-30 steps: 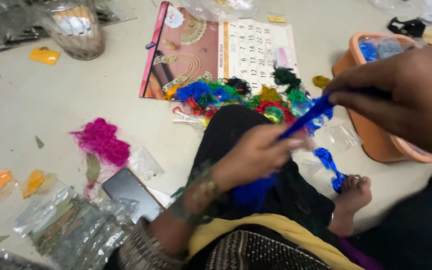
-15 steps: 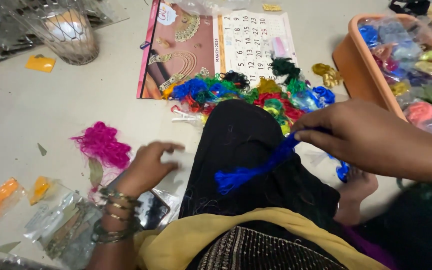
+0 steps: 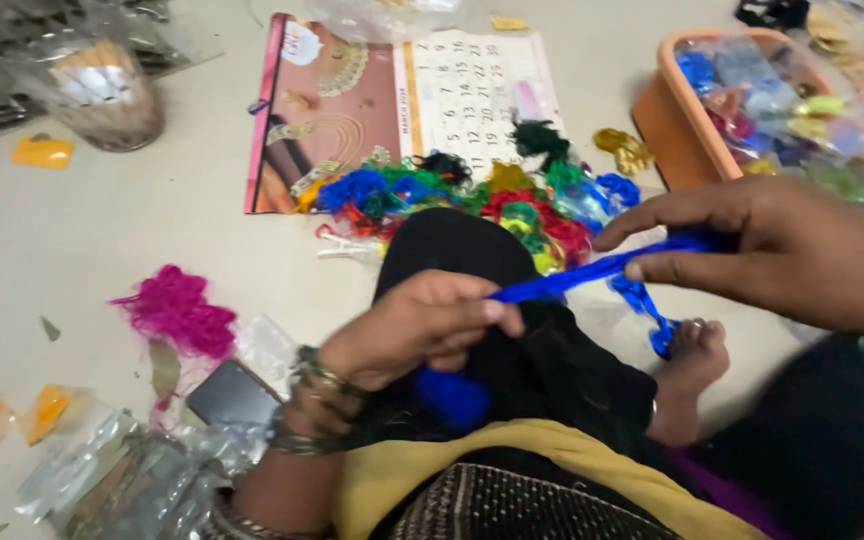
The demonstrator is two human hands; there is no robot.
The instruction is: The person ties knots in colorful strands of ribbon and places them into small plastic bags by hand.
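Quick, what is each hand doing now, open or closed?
Left hand: closed, fingers pinching the blue thread.
Right hand: closed, pinching the same blue thread at its other end.

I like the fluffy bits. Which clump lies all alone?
The pink clump, lying alone on the floor left of the knee; the other colours sit heaped together by the calendar.

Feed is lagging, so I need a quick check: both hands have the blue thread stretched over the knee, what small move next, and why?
Probably draw the right hand a little further out. The blue thread runs taut from the left hand, yet a bunched blue clump hangs below that hand, so more length seems left to pull through.
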